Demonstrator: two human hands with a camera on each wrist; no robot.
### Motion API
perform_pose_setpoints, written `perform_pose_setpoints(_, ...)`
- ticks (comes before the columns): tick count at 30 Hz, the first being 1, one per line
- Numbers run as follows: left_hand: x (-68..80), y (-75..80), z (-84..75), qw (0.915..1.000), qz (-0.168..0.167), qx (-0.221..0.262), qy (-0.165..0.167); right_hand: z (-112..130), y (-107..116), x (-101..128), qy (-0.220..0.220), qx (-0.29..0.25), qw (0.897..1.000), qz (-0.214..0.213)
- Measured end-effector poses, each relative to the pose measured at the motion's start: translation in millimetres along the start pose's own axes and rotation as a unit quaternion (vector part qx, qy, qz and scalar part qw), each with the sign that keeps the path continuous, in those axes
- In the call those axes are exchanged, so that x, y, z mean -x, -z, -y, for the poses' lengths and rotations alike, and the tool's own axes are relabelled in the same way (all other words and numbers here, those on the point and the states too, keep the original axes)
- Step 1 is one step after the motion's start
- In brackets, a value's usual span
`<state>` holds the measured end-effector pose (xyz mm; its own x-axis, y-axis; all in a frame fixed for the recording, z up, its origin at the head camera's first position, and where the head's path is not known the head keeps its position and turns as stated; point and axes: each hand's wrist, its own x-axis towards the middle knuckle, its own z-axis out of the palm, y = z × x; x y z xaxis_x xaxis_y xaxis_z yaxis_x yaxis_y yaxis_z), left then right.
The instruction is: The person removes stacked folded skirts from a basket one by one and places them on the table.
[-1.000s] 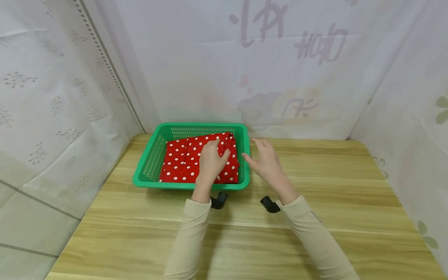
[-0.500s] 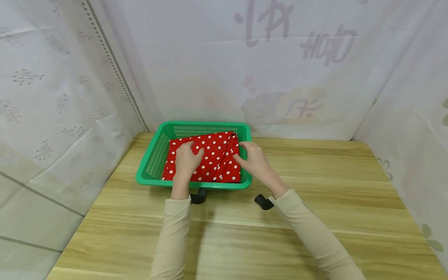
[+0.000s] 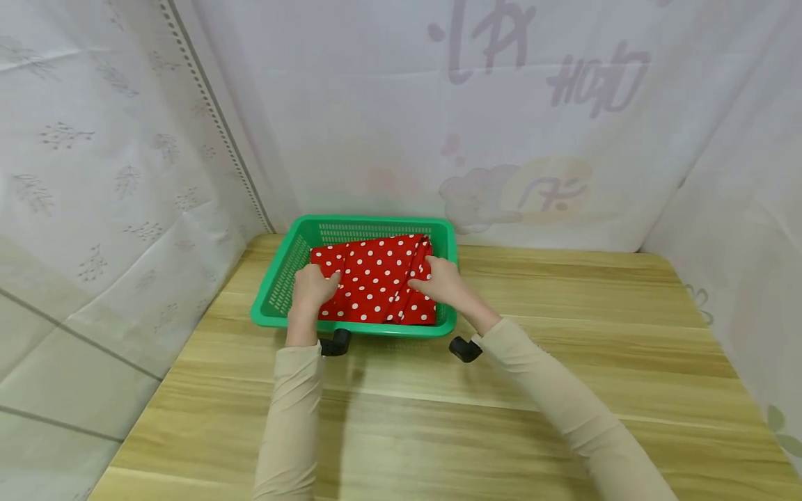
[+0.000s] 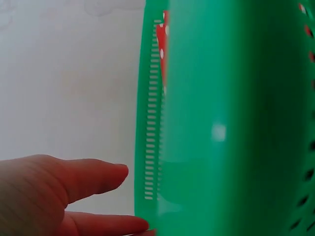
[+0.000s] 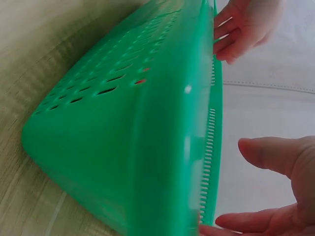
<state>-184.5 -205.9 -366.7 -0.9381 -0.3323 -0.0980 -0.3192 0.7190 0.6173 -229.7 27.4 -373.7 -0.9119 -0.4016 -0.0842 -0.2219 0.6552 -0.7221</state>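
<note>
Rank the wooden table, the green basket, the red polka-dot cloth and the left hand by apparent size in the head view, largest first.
1. wooden table
2. green basket
3. red polka-dot cloth
4. left hand

The hand lies nearer the camera than the cloth, yet looks clearly smaller.

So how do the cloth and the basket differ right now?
The cloth is red with white dots, soft and folded; the basket is plain green, rigid and slotted. The cloth lies inside, the basket stands on the table. The left hand and right hand rest on the cloth, over the basket's side walls.
</note>
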Motion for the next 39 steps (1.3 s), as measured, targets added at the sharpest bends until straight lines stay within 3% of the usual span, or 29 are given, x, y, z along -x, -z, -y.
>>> perform_pose_setpoints(5,-5.3,5.9,3.5,0.9987,0.041,-0.021,0.022,3,-2,-8,-0.061,-0.049,0.996,0.033)
perform_pose_setpoints(10,-9.8,13.1,5.7,0.9946,0.087,-0.031,0.047,2,-7,-14,-0.097,-0.146,0.984,0.03)
perform_pose_setpoints(18,-16.2,18.4,9.2,0.9843,0.147,-0.013,0.096,3,-8,-20,-0.152,-0.217,0.964,0.014)
perform_pose_setpoints(22,-17.6,19.1,13.7,0.9806,0.16,0.027,0.11,4,-7,-22,-0.188,-0.247,0.951,0.006)
perform_pose_setpoints(27,-18.9,23.8,16.3,0.9694,0.188,0.091,0.13,5,-9,-24,-0.181,-0.244,0.953,0.006)
perform_pose_setpoints(30,-21.8,26.1,16.3,0.9628,0.206,0.103,0.141,5,-12,-26,-0.18,-0.239,0.954,0.007)
perform_pose_setpoints(34,-29.6,25.7,20.2,0.9609,0.223,0.078,0.145,4,-12,-31,-0.194,-0.252,0.948,0.014)
perform_pose_setpoints(39,-37.3,23.3,26.4,0.9495,0.244,0.12,0.157,6,-10,-33,-0.21,-0.247,0.945,0.045)
